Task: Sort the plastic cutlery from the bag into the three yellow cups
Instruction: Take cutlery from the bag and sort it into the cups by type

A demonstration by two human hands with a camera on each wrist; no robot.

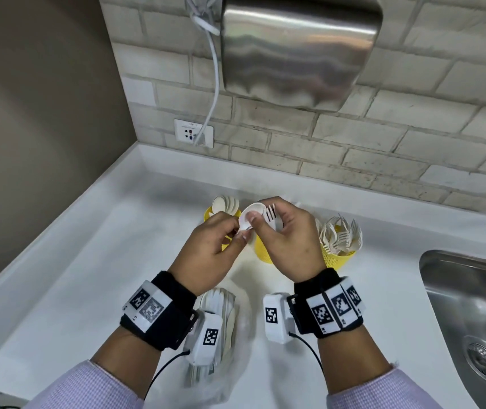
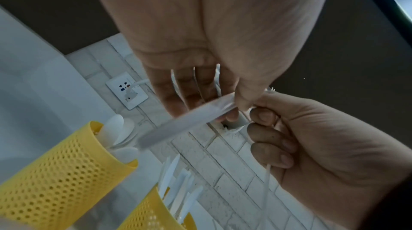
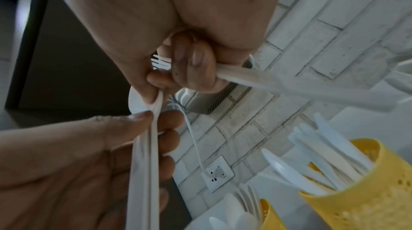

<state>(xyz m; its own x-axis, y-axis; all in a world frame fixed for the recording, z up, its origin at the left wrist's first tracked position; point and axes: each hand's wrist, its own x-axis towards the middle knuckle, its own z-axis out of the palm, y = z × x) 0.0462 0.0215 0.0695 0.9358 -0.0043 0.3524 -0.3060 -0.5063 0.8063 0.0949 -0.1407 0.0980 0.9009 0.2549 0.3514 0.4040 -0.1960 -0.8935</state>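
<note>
Spoon pinched by left hand; fork gripped by right hand.

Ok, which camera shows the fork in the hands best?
The head view: the fork has its tines clear, upright beside a spoon, held in the right hand. The right wrist view shows only tine tips behind the fingers. The left wrist view shows thin blurred slivers I cannot tell apart.

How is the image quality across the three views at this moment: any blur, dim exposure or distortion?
Head view: bright and mostly sharp, wide-angle bending of the counter edges, glare on the steel dryer. Left wrist view: dim, with a motion-blurred cutlery handle. Right wrist view: dim, another handle smeared; both hands close and soft.
</note>
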